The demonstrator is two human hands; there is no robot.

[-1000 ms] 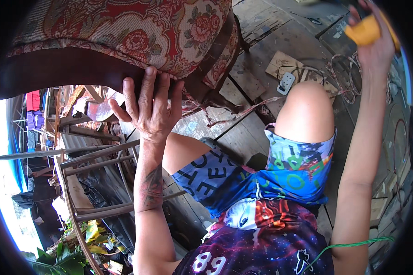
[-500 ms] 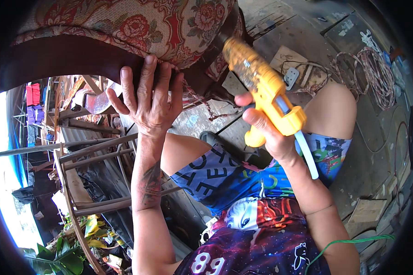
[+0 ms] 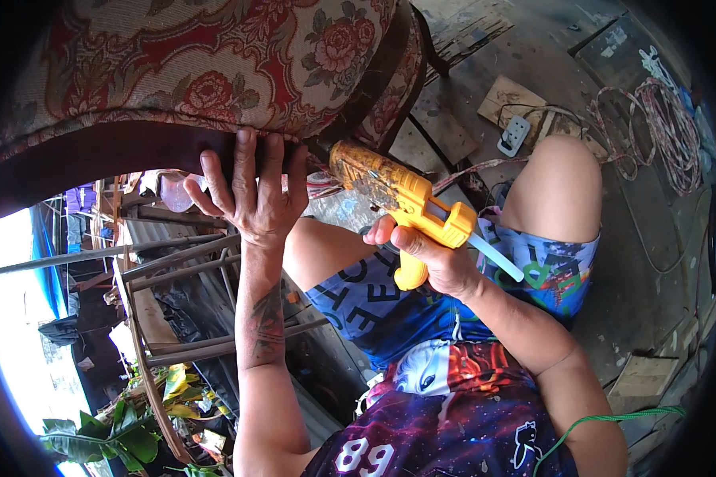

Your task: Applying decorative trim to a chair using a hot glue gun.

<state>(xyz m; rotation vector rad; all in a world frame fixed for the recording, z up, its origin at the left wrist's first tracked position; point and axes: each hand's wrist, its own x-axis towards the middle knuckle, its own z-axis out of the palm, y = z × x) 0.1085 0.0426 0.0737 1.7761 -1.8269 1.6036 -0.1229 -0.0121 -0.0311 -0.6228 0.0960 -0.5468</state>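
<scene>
My left hand lies with fingers spread and tips against the fabric piping and dark wooden edge of an upholstered seat with red floral cloth, at the top left. Just right of those fingers, my right hand grips a yellow, soiled glue gun. Its front end points at the seam where cloth meets wood; whether the nozzle touches is hard to tell. A translucent glue stick sticks out of the gun's back.
A white power strip with cables lies by a wooden board on the plank floor. A coiled rope is at right. A wooden frame, clutter and plants are at left. My bare knees are below the seat.
My right hand has swung from the upper right in and leftward, bringing the glue gun up to the seat's edge. My left hand has shifted slightly along that edge.
</scene>
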